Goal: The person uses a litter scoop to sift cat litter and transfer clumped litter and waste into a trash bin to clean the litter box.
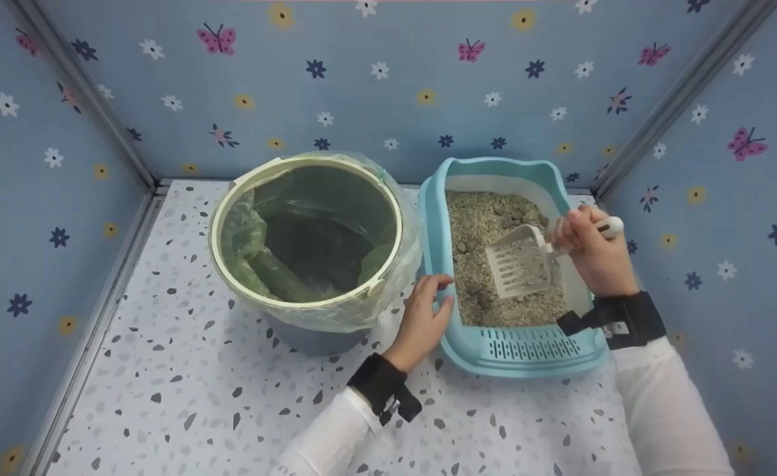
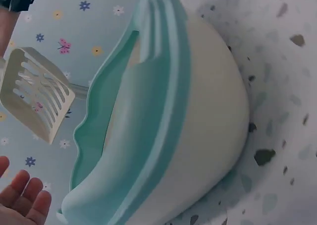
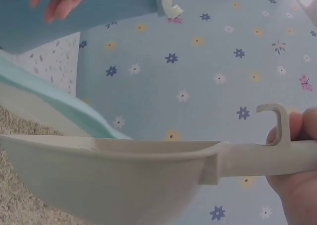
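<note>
My right hand (image 1: pixel 593 248) grips the handle of a pale slotted litter scoop (image 1: pixel 520 261), its fingers curled round it in the right wrist view. No clump shows in the scoop, which is above the litter. The litter box (image 1: pixel 436 218) has a turquoise rim and a white base. Sandy grey litter (image 1: pixel 481 211) with darker clumps fills its floor. Beside the box's left rim is my left hand (image 1: pixel 422 320), its fingers loosely bent and holding nothing. The left wrist view shows those fingers (image 2: pixel 32 193) apart from the rim; contact elsewhere cannot be told.
Left of the box stands a round bin (image 1: pixel 319 340) with a cream ring and a clear greenish liner (image 1: pixel 401 264) folded over it. Flowered blue panels (image 1: pixel 388 86) enclose the back and sides. The speckled tabletop (image 1: pixel 183 396) extends in front.
</note>
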Demonstrator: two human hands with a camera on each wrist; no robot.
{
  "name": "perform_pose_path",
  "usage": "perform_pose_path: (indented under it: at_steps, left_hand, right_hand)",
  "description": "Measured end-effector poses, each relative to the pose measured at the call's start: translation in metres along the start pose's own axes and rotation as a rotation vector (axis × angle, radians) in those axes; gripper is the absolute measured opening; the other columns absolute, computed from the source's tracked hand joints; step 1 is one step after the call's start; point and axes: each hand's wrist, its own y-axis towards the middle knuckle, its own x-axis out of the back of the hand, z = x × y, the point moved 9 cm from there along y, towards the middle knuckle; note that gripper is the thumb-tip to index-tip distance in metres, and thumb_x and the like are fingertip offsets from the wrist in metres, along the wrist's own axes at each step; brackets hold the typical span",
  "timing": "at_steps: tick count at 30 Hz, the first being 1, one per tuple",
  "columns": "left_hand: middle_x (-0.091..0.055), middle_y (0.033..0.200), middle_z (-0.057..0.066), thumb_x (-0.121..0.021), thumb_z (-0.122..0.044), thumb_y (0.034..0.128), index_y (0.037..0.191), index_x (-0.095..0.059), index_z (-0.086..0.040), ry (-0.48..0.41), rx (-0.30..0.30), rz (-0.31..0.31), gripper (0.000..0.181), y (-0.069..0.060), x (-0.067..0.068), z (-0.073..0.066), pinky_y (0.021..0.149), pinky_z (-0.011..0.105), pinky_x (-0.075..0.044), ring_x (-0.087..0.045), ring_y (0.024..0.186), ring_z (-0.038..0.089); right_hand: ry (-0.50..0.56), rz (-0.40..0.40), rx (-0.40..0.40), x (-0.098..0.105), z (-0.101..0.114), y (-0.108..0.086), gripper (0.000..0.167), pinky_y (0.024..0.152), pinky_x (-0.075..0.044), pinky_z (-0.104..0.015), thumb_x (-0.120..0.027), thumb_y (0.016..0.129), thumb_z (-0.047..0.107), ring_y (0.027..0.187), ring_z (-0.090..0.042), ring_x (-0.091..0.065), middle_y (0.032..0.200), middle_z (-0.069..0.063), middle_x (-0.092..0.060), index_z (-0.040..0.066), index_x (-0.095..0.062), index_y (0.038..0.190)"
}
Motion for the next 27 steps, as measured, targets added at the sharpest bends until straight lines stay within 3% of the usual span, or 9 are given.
perform_pose_path:
  at_steps: [6, 12, 14, 17, 20, 22, 27]
  left_hand:
    - [-0.056, 0.117, 0.012, -0.05, -0.019, 0.0986, 0.125, -0.05, -0.008, -0.29, 0.271, 0.059, 0.029, 0.012, -0.018, 0.016, 0.086, 0.033, -0.05, -0.059, 0.101, 0.022]
    - [-0.058, 0.105, 0.013, -0.053, -0.029, 0.097, 0.13, -0.041, -0.004, -0.705, 0.479, 0.097, 0.043, 0.009, -0.04, 0.024, 0.07, 0.039, -0.057, -0.062, 0.075, 0.019]
    - [-0.057, 0.092, 0.009, -0.055, -0.029, 0.0958, 0.123, -0.045, -0.004, -0.796, 0.503, 0.087, 0.038, 0.007, -0.043, 0.022, 0.064, 0.04, -0.057, -0.058, 0.065, 0.015]
    - [-0.056, 0.079, 0.004, -0.058, -0.029, 0.0944, 0.109, -0.051, -0.004, -0.845, 0.497, 0.064, 0.029, 0.006, -0.045, 0.018, 0.055, 0.037, -0.057, -0.056, 0.057, 0.013]
    - [-0.061, 0.078, 0.006, -0.057, -0.03, 0.0947, 0.105, -0.057, -0.005, -0.818, 0.477, 0.047, 0.027, 0.003, -0.046, 0.016, 0.048, 0.03, -0.054, -0.057, 0.056, 0.012]
    - [-0.068, 0.09, 0.013, -0.055, -0.031, 0.0961, 0.111, -0.061, -0.007, -0.779, 0.454, 0.043, 0.029, 0.002, -0.046, 0.014, 0.045, 0.027, -0.051, -0.063, 0.058, 0.016]
    - [-0.067, 0.092, 0.025, -0.05, -0.031, 0.0984, 0.111, -0.062, -0.003, -0.728, 0.418, 0.015, 0.033, 0.001, -0.046, 0.015, 0.04, 0.026, -0.047, -0.061, 0.052, 0.017]
  right_hand:
    - [0.164, 0.056, 0.003, -0.021, 0.007, -0.004, 0.034, 0.065, -0.034, -0.033, -0.029, 0.101, -0.003, 0.061, -0.023, -0.027, 0.062, -0.008, -0.025, 0.003, -0.026, 0.067]
    - [0.304, 0.097, -0.013, -0.035, 0.006, -0.003, 0.036, 0.061, -0.023, -0.031, -0.029, 0.101, 0.0, 0.057, -0.019, -0.025, 0.061, -0.006, -0.023, 0.005, -0.024, 0.066]
    - [0.317, 0.105, -0.015, -0.036, 0.005, -0.002, 0.037, 0.061, -0.022, -0.031, -0.029, 0.101, 0.001, 0.056, -0.018, -0.025, 0.06, -0.005, -0.023, 0.006, -0.023, 0.065]
    - [0.341, 0.101, -0.023, -0.035, 0.002, -0.003, 0.038, 0.06, -0.022, -0.03, -0.029, 0.101, 0.003, 0.056, -0.017, -0.025, 0.059, -0.004, -0.022, 0.007, -0.022, 0.064]
    - [0.382, 0.079, -0.055, -0.031, -0.006, -0.005, 0.038, 0.061, -0.023, -0.028, -0.03, 0.102, 0.005, 0.055, -0.016, -0.024, 0.059, -0.003, -0.022, 0.008, -0.022, 0.065]
    - [0.419, 0.068, -0.087, -0.029, -0.012, -0.006, 0.038, 0.062, -0.024, -0.028, -0.031, 0.102, 0.007, 0.056, -0.015, -0.024, 0.06, -0.002, -0.022, 0.009, -0.022, 0.066]
    - [0.47, 0.065, -0.153, -0.026, -0.023, -0.011, 0.036, 0.07, -0.035, -0.029, -0.029, 0.105, 0.015, 0.062, -0.017, -0.025, 0.065, -0.002, -0.022, 0.01, -0.023, 0.069]
